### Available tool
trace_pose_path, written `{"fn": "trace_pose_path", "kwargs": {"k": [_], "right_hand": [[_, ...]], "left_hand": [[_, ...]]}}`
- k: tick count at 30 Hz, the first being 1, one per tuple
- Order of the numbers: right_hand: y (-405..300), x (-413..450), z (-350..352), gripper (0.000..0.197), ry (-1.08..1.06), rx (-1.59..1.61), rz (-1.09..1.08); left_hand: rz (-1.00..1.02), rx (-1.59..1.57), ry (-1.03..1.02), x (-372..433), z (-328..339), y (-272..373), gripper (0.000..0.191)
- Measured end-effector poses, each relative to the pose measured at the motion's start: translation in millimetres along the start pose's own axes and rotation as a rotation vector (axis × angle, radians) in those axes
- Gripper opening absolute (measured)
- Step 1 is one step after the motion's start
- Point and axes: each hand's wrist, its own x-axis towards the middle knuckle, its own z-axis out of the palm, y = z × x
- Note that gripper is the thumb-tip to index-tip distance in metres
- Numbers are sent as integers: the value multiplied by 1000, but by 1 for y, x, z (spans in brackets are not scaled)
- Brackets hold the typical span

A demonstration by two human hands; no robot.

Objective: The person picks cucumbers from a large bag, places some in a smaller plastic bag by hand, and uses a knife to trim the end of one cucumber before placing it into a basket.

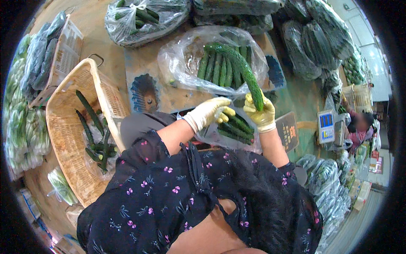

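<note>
My right hand (260,111), in a pale yellow glove, grips a long curved cucumber (236,60) near its lower end. The cucumber arches up and left over an open clear plastic bag (177,68), in which several cucumbers (219,70) lie side by side. My left hand (211,112), gloved the same way, is half curled with its fingers apart, and no cucumber is in it. Just below it, a second clear bag (206,135) holds more cucumbers (236,127) close to my lap. Whether the left fingers touch this bag's edge is unclear.
At left stands a plastic crate (57,127) with a few cucumbers (90,111). A tied bag of cucumbers (146,22) sits at the back. More bagged produce (317,47) is stacked at right, near a digital scale (326,126) and another person (363,130).
</note>
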Motion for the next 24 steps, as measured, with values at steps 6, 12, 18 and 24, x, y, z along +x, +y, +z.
{"fn": "trace_pose_path", "kwargs": {"k": [6,12,18,24], "right_hand": [[1,-5,-9,50,30,108,17],[7,-11,-13,51,108,76,0],[21,-24,-9,58,124,-200,131],[28,-44,-13,62,93,-281,398]], "left_hand": [[32,-19,5,-2,2,1,32],[83,20,8,-4,1,2,34],[302,-44,54,0,3,-1,29],[280,-72,82,4,8,-7,24]]}}
